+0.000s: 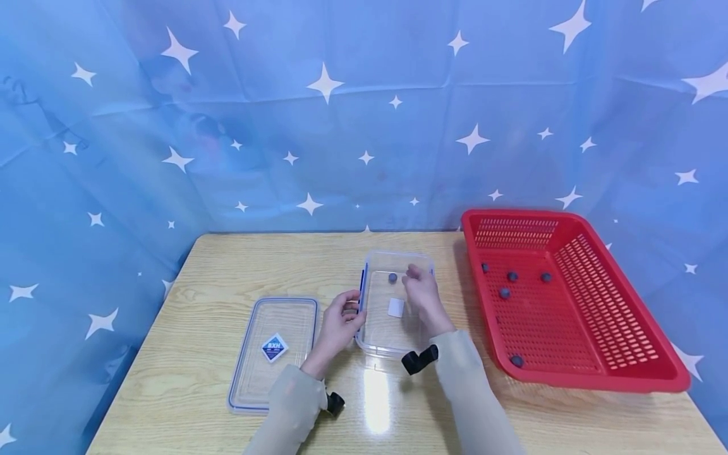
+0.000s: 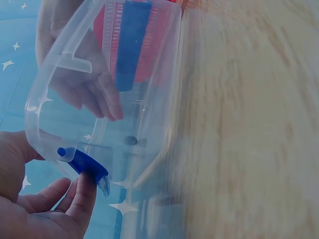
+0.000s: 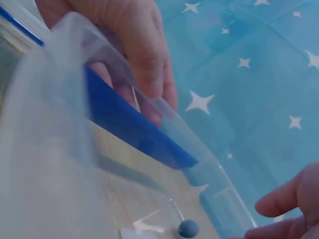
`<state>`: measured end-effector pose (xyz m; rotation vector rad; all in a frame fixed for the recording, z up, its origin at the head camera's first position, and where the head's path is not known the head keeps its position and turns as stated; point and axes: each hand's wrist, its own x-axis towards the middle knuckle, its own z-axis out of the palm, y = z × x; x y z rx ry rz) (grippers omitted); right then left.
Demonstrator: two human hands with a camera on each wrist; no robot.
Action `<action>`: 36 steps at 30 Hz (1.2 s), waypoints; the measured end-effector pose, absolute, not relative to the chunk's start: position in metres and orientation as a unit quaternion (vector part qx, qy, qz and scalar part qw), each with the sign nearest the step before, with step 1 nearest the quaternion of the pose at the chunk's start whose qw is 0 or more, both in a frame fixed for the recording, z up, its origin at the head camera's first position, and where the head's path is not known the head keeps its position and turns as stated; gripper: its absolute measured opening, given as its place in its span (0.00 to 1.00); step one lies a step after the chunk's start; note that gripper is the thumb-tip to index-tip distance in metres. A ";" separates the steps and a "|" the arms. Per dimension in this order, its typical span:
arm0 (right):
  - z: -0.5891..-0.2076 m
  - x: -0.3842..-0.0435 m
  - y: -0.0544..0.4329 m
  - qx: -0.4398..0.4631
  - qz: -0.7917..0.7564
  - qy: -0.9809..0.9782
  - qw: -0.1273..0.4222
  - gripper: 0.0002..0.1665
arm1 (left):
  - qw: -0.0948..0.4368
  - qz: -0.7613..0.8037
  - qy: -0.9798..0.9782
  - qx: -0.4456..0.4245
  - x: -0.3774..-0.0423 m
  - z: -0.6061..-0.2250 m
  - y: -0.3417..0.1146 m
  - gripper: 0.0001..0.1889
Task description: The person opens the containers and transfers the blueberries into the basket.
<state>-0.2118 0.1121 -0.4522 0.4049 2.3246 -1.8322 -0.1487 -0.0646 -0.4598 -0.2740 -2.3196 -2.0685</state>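
Note:
A clear plastic box (image 1: 375, 349) with blue side clips stands lidless on the table. My left hand (image 1: 339, 322) holds its left side, thumb over the rim and fingers near the blue clip (image 2: 87, 165). Over the box's right part hovers my right hand (image 1: 422, 292), fingers loosely extended downward, with nothing seen in them. A small grey-blue ball (image 3: 188, 228) lies on the box floor toward the far end. Near it is a white square (image 1: 395, 308), also inside.
To the right stands a red perforated basket (image 1: 569, 363) with several dark balls (image 1: 504, 293) in it. A clear lid (image 1: 258, 338) with blue edging and a diamond label (image 1: 275, 347) lies to the left. Behind the wooden table hangs a blue star-patterned curtain (image 1: 341, 145).

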 end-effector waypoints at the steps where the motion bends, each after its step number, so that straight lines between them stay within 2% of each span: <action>1: -0.451 -0.214 0.111 0.132 -0.610 0.777 0.077 0.30 | 0.011 -0.664 -0.742 -0.088 -0.149 -0.460 -0.065 0.20; 9: -0.451 -0.234 0.106 0.130 -0.591 0.790 0.099 0.27 | 0.013 -0.665 -0.742 -0.087 -0.148 -0.460 -0.064 0.20; 17: -0.464 -0.249 0.102 0.119 -0.564 0.803 0.156 0.23 | 0.012 -0.669 -0.738 -0.089 -0.148 -0.462 -0.064 0.20; 31: -0.483 -0.262 0.089 0.056 -0.582 0.801 0.128 0.21 | 0.015 -0.675 -0.732 -0.089 -0.148 -0.464 -0.063 0.20; 36: -0.488 -0.265 0.083 0.059 -0.576 0.807 0.114 0.18 | 0.020 -0.672 -0.735 -0.087 -0.149 -0.465 -0.063 0.20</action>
